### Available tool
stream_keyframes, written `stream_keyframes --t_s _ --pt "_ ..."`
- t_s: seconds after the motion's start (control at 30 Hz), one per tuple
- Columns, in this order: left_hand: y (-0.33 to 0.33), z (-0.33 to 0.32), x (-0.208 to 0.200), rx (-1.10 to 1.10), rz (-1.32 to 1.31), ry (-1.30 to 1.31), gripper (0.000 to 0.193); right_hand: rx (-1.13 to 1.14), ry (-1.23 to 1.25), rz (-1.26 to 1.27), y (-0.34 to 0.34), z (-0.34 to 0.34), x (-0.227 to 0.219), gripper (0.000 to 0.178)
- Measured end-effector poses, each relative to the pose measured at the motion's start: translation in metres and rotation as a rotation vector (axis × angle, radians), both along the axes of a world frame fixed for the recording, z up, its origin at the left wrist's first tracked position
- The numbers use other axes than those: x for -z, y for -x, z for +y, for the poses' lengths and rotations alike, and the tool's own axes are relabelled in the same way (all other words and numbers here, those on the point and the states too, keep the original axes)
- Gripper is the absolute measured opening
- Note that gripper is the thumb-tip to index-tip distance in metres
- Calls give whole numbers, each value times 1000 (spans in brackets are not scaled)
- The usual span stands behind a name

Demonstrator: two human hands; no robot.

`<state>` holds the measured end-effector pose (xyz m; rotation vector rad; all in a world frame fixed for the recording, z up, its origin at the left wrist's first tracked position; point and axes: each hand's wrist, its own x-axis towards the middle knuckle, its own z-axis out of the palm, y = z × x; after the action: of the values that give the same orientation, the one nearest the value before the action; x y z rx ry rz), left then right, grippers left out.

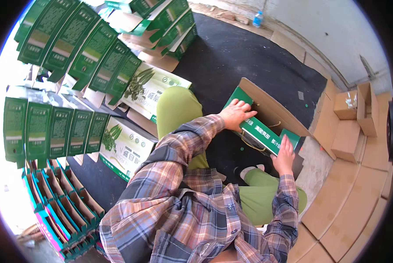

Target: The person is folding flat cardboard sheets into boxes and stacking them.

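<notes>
A green carton [262, 136] with bare brown cardboard inside and thin cord handles stands in front of me, its tall brown flap [277, 111] raised on the far side. My left hand [238, 115] is closed over its left end, fingers bent across the green edge. At the right end my right hand [285, 157] grips the corner, fingers along a small green flap [290, 138] and thumb on the near panel. Part of each hand's grip is hidden by the carton.
Folded green cartons stand in rows [56, 131] at my left, beside white-and-green printed boxes [126, 147]. Stacked open trays [69, 206] are at lower left. Brown cardboard boxes [345, 197] line the right side. Black sheeting [249, 52] covers the floor; a blue bottle [257, 19] stands by the wall.
</notes>
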<state>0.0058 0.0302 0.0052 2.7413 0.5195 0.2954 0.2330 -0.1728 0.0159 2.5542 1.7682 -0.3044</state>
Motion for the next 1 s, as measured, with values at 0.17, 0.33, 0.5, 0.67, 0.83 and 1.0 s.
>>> stream_keyframes --t_s 0.17,0.33,0.5,0.67,0.83,1.0 --pt "0 -9 5 35 47 -24 89 -4 68 -14 8 9 3 103" --pt "-7 -15 7 12 76 0 78 62 31 31 4 5 -11 105" --pt "-9 -11 0 -132 -53 93 76 76 -320 162 -57 -21 -35 78" --pt "-5 5 -37 -422 -438 227 80 156 -429 189 -98 -66 -75 57" --pt "40 43 -92 -732 -942 289 82 372 -420 420 -120 -104 -75 48" --pt "127 41 -137 -660 -1641 883 55 549 -470 555 -150 -152 -45 44"
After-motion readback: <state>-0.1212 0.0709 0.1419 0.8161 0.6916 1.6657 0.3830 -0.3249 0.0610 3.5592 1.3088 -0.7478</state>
